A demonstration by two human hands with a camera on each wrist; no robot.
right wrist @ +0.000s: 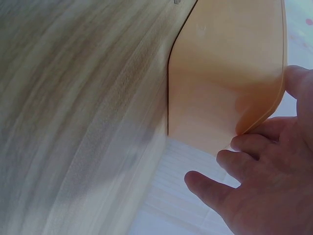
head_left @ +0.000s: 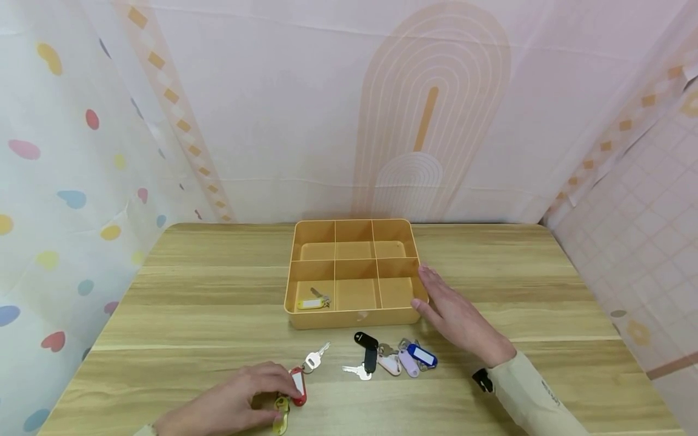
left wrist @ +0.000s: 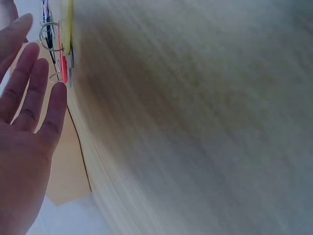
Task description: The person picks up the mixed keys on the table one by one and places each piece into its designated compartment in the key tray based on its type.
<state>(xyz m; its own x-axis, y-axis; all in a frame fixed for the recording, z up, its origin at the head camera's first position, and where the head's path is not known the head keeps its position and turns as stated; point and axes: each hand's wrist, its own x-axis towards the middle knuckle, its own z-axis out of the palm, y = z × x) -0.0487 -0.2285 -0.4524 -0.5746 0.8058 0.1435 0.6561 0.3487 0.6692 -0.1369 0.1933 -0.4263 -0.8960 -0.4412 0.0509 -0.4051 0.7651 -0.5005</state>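
Note:
In the head view, my left hand (head_left: 240,396) is low over the table at a yellow key tag (head_left: 280,418) and a red key tag (head_left: 298,387) with a silver key (head_left: 314,358). The yellow tag shows between thumb and fingers, and fingertips overlap the red one. Extended fingers (left wrist: 36,93) appear in the left wrist view, curled round nothing. My right hand (head_left: 455,315) rests at the right side of an orange box (head_left: 354,318) with six compartments, thumb and fingertips on its rim. Another yellow key tag (head_left: 311,303) with its key lies in the front left compartment.
Before the box lie several more key tags: black ones (head_left: 366,340), a pale pink one (head_left: 389,364), a lilac one (head_left: 408,364) and a blue one (head_left: 422,356). A silver key (head_left: 357,371) points left. Patterned cloth (head_left: 272,121) hangs behind the wooden table (head_left: 218,315).

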